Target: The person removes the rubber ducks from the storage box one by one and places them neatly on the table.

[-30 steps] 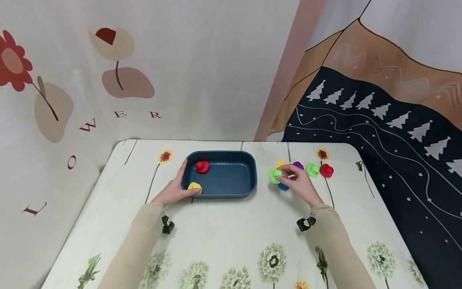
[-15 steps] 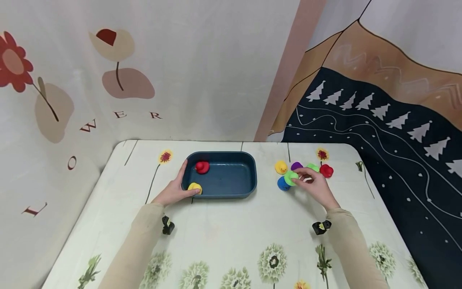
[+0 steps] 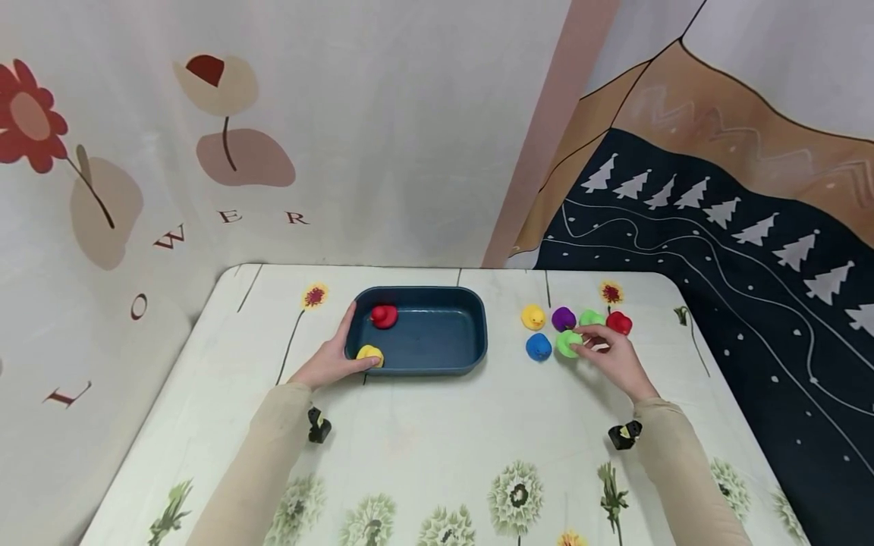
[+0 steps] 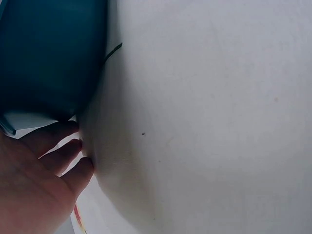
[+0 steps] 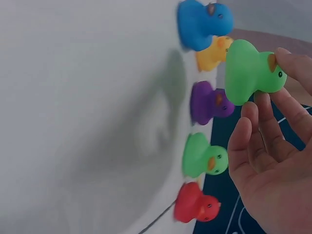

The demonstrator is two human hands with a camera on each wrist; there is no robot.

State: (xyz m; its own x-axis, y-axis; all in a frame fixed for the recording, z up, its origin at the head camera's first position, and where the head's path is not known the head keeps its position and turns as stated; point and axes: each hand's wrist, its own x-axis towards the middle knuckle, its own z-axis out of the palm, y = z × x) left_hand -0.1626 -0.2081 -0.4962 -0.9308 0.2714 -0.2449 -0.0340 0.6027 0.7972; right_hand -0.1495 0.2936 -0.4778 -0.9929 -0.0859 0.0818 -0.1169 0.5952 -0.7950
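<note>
In the head view my right hand (image 3: pixel 614 360) pinches a light green rubber duck (image 3: pixel 567 344) by its head between thumb and fingers. The right wrist view shows this held duck (image 5: pixel 248 73) raised off the table, its shadow cast below. Around it stand a blue duck (image 3: pixel 539 347), a yellow duck (image 3: pixel 533 317), a purple duck (image 3: pixel 563 318), a second green duck (image 3: pixel 591 318) and a red duck (image 3: pixel 619 323). My left hand (image 3: pixel 332 360) grips the left end of a dark blue rectangular tray (image 3: pixel 437 371), thumb at the near rim.
Inside the tray sit a red duck (image 3: pixel 384 316) at the back left and a yellow duck (image 3: pixel 371 355) at the front left corner, beside my left thumb. A white flower-print cloth (image 3: pixel 437 432) covers the table. Printed curtains (image 3: pixel 382 152) hang behind it.
My right hand has carried the green duck rightward, from in front of the yellow and blue ducks to the right of the blue one. The left hand and tray stay put.
</note>
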